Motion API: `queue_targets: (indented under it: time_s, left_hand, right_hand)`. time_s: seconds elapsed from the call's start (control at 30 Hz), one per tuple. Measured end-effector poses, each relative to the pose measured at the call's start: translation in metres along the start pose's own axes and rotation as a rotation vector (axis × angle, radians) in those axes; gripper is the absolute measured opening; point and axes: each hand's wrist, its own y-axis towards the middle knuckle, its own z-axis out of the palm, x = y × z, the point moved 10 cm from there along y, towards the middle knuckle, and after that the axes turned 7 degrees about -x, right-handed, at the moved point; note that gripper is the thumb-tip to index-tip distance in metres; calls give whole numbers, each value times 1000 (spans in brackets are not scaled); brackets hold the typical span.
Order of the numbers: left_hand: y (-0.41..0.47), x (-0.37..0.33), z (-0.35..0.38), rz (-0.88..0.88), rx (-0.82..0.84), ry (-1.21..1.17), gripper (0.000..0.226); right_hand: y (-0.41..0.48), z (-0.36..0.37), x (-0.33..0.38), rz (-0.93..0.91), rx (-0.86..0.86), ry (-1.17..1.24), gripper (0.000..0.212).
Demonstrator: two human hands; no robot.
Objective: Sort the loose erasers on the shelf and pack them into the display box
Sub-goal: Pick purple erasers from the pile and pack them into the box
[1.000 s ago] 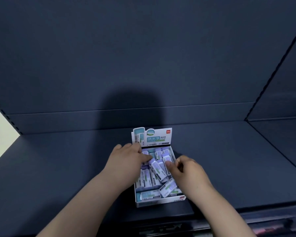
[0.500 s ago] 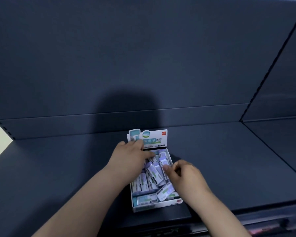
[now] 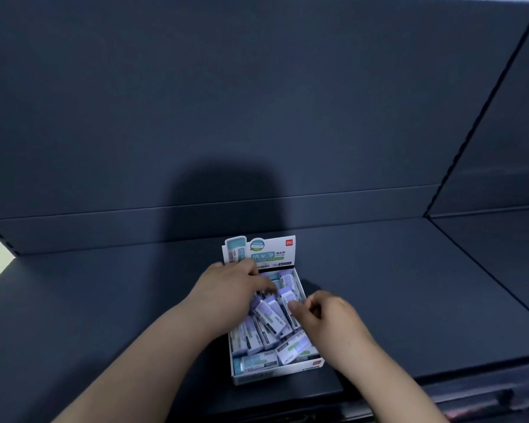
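Note:
A white display box (image 3: 277,372) with an upright printed header card (image 3: 268,254) stands on the dark shelf (image 3: 98,303) near its front edge. Several erasers (image 3: 271,314) in purple and green sleeves lie jumbled inside, some flat, some tilted. My left hand (image 3: 226,296) reaches over the box's left side, its fingers stretched out and resting on the erasers toward the back. My right hand (image 3: 333,319) is at the box's right wall, fingers curled, thumb tip pinching a pale eraser (image 3: 288,297) that stands near the middle right.
The shelf's dark back panel (image 3: 257,117) rises behind the box, with my shadow on it. A side panel (image 3: 501,148) closes the right. The shelf's front lip (image 3: 440,389) runs just below the box.
The view has shifted a little so the box sits slightly left and lower. Both hands stay in the box; my left fingers have slid further in over the erasers.

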Motion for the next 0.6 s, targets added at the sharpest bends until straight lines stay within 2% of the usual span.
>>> queue_targets:
  time_s: [0.27, 0.37, 0.5, 0.6]
  left_hand:
    - [-2, -2, 1, -4, -34, -14, 48]
    - [-1, 0, 1, -17, -37, -44, 47]
    - [10, -8, -10, 12, -76, -26, 59]
    - [19, -27, -6, 86, -6, 27, 58]
  right_hand:
    - [1, 2, -6, 45, 17, 13, 41]
    - [2, 0, -12, 80, 23, 135, 43]
    - [5, -9, -16, 115, 2, 337, 39]
    - [7, -16, -20, 175, -32, 450, 33]
